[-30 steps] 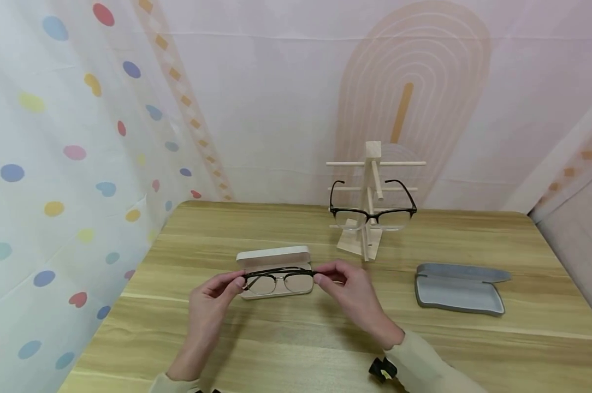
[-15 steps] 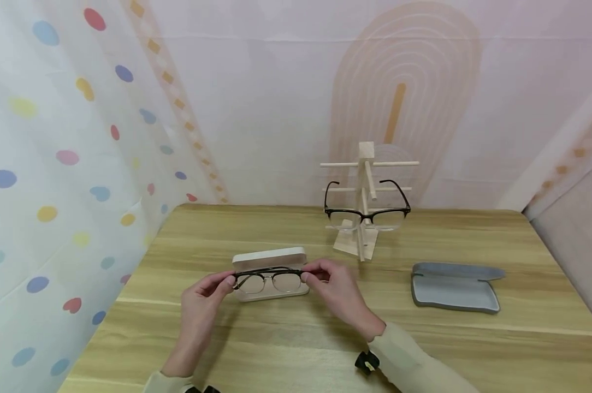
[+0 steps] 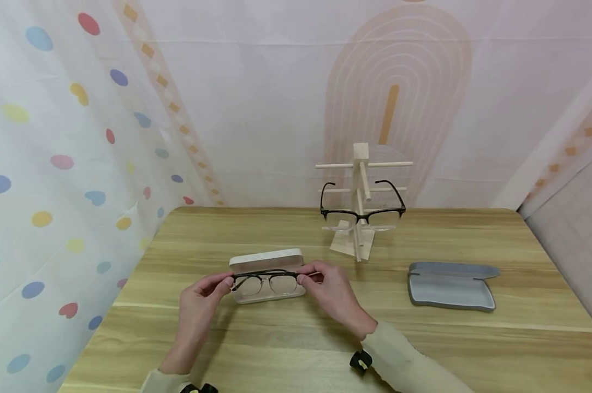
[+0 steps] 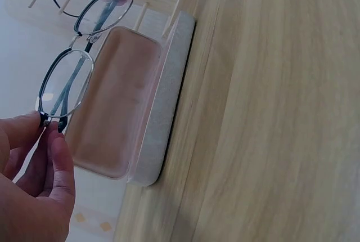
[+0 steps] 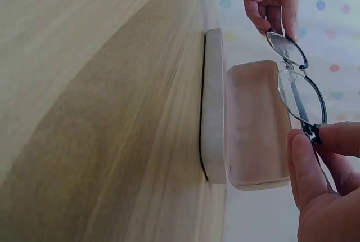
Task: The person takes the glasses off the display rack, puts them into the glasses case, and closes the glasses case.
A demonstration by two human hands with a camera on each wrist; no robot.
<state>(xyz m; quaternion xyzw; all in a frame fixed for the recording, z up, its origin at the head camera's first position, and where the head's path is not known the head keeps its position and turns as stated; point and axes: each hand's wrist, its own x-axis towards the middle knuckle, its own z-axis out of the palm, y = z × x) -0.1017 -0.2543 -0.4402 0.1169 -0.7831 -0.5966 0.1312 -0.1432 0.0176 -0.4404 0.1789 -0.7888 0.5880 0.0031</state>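
A pair of black half-rimmed eyeglasses (image 3: 265, 273) is held level by both hands, its temples folded behind the lenses. At the left end, my left hand (image 3: 197, 305) pinches the frame's corner between thumb and fingers. My right hand (image 3: 334, 292) grips the opposite corner the same way. Just behind and below the eyeglasses lies a whitish eyeglass case (image 3: 266, 255), lid raised, its pinkish lining (image 4: 118, 107) visible in the left wrist view. In the right wrist view the lenses hang in front of the case's lid (image 5: 256, 124), above its base.
A wooden display stand (image 3: 361, 153) with crossbars stands at the back, holding another pair of black-topped eyeglasses (image 3: 362, 216). To the right, a grey eyeglass case (image 3: 450, 297) lies with its lid up on the wooden table (image 3: 296, 349). Patterned curtains (image 3: 256, 109) hang behind and left.
The head view has turned a little, so the whole scene sits further left. Both hands keep their pinch on the eyeglasses, which have shifted slightly left relative to the whitish case.
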